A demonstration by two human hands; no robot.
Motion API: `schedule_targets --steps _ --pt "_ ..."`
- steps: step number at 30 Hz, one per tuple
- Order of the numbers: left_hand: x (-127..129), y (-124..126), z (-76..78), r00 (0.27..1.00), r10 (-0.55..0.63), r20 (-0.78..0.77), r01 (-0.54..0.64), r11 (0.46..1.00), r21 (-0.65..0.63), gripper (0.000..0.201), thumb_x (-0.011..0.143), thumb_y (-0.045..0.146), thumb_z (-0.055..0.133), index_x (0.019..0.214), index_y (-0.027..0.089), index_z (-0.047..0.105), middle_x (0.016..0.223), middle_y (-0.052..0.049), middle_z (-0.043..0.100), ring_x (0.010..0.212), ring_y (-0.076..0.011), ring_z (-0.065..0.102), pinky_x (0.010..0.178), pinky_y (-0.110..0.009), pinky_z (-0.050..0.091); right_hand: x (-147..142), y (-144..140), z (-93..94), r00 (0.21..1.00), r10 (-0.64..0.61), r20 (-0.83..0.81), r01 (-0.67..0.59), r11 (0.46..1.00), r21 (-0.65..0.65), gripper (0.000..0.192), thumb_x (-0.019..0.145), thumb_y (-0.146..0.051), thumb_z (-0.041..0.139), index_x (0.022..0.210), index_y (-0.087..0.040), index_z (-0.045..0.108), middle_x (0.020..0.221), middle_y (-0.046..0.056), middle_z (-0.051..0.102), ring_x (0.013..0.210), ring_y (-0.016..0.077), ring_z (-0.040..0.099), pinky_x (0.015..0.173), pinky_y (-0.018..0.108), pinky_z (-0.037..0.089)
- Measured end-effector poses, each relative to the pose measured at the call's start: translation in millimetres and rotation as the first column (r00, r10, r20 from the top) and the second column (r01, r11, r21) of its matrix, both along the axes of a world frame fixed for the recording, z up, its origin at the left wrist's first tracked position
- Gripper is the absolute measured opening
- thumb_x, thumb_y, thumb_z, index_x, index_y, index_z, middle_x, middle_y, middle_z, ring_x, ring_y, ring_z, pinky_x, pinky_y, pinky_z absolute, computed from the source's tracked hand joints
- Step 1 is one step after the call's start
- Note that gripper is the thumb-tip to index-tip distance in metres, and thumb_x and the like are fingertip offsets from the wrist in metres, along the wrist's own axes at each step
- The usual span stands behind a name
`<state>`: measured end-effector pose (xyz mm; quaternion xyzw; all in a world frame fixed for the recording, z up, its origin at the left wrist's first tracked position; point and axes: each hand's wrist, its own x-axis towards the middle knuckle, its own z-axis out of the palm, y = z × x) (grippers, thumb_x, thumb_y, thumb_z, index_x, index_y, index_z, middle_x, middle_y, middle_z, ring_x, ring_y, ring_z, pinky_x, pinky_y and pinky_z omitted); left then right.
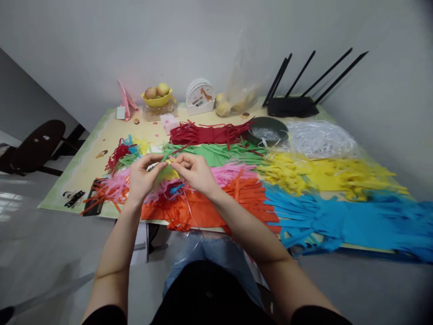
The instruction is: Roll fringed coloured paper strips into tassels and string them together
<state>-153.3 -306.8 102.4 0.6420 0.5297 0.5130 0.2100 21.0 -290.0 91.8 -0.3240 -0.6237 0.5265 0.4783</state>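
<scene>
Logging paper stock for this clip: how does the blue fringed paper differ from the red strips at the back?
The blue fringed paper lies at the near right edge of the table and overhangs it; the red strips lie further back, fully on the table. The blue piece covers much more area. Blue has an uncut middle band with fringes either side; red looks mostly like loose, tangled strips. Both are cut coloured paper lying flat.

table (101, 135), fringed paper sheets (338, 216), router (292, 106)

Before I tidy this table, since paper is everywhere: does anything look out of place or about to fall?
Yes. The orange paper strips and the blue paper strips hang over the table's near edge. The left hand and right hand pinch a small yellow strip above them.
</scene>
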Motion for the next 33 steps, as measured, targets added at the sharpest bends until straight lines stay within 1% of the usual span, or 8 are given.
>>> schedule_targets --steps 7,11,16,20,25,29,31,33 --pt "0.8 -7.5 2.3 0.882 0.121 -0.456 0.004 0.964 0.264 0.007 0.088 0.027 0.070 0.091 0.021 0.071 0.089 -0.004 0.074 0.087 -0.0194 0.067 0.082 -0.032 0.051 0.1 7.8 -8.3 0.981 0.116 -0.153 -0.134 0.985 -0.111 0.045 0.076 -0.059 0.073 0.083 -0.021 0.052 0.047 -0.009 0.055 0.038 0.0067 0.042 0.042 0.018 0.030" --pt "1.0 -8.4 -0.7 0.844 0.133 -0.520 0.021 0.960 0.279 0.003 0.088 0.023 0.070 0.091 0.021 0.069 0.088 -0.004 0.073 0.086 -0.0193 0.066 0.079 -0.031 0.050 0.4 12.8 -10.1 0.948 0.223 -0.227 -0.263 0.950 -0.168 0.053 0.069 -0.064 0.077 0.081 -0.021 0.048 0.045 -0.009 0.057 0.033 0.0056 0.040 0.037 0.017 0.028" --pt "6.0 -11.6 -5.8 0.821 0.079 -0.565 0.093 0.959 0.269 0.002 0.090 0.021 0.067 0.092 0.020 0.067 0.086 -0.005 0.071 0.085 -0.0205 0.063 0.078 -0.032 0.048 -1.6 16.0 -12.4 0.938 0.153 -0.310 -0.209 0.966 -0.154 0.053 0.070 -0.061 0.078 0.094 -0.022 0.052 0.050 -0.010 0.060 0.036 0.0064 0.046 0.039 0.017 0.035" --pt "9.8 -15.7 -13.7 0.763 0.112 -0.636 0.077 0.962 0.262 0.006 0.093 0.023 0.062 0.091 0.019 0.065 0.088 -0.008 0.069 0.087 -0.0237 0.060 0.079 -0.036 0.045 -1.9 19.3 -18.3 0.959 0.188 -0.213 -0.232 0.951 -0.206 0.048 0.068 -0.057 0.080 0.090 -0.018 0.062 0.054 -0.006 0.061 0.040 0.0073 0.049 0.040 0.019 0.040" --pt "7.2 -15.4 -32.4 0.676 0.068 -0.734 0.017 0.994 0.108 0.013 0.095 0.026 0.057 0.090 0.019 0.067 0.091 -0.010 0.070 0.091 -0.0260 0.061 0.083 -0.039 0.045 -0.4 24.5 -18.9 0.912 -0.150 -0.382 0.036 0.957 -0.289 0.040 0.069 -0.051 0.080 0.083 -0.022 0.056 0.067 -0.006 0.063 0.044 0.0047 0.044 0.035 0.017 0.029" --pt "-35.6 -9.8 -38.0 0.792 -0.169 -0.587 0.125 0.986 -0.114 0.024 0.096 0.036 0.055 0.104 0.018 0.069 0.107 -0.011 0.073 0.100 -0.0229 0.066 0.087 -0.035 0.051 6.2 29.2 -19.3 0.780 -0.289 -0.555 0.106 0.935 -0.338 0.041 0.069 -0.045 0.080 0.087 -0.024 0.051 0.060 -0.009 0.058 0.044 0.0046 0.043 0.037 0.015 0.030" --pt "-72.4 -10.6 -37.2 0.812 -0.053 -0.581 -0.053 0.985 -0.163 0.033 0.098 0.038 0.048 0.114 0.017 0.067 0.120 -0.013 0.071 0.107 -0.0222 0.066 0.091 -0.033 0.051 9.3 29.8 -21.7 0.799 -0.250 -0.546 0.067 0.941 -0.333 0.041 0.067 -0.044 0.081 0.087 -0.024 0.051 0.056 -0.010 0.056 0.042 0.0046 0.042 0.037 0.015 0.030" --pt "-108.3 -15.6 -39.6 0.679 0.048 -0.733 -0.323 0.916 -0.239 0.032 0.097 0.036 0.047 0.107 0.017 0.070 0.113 -0.013 0.072 0.103 -0.0240 0.066 0.090 -0.033 0.050 9.6 28.4 -24.3 0.817 -0.224 -0.532 0.044 0.943 -0.331 0.043 0.065 -0.045 0.083 0.085 -0.023 0.052 0.055 -0.010 0.056 0.041 0.0046 0.041 0.036 0.015 0.029"
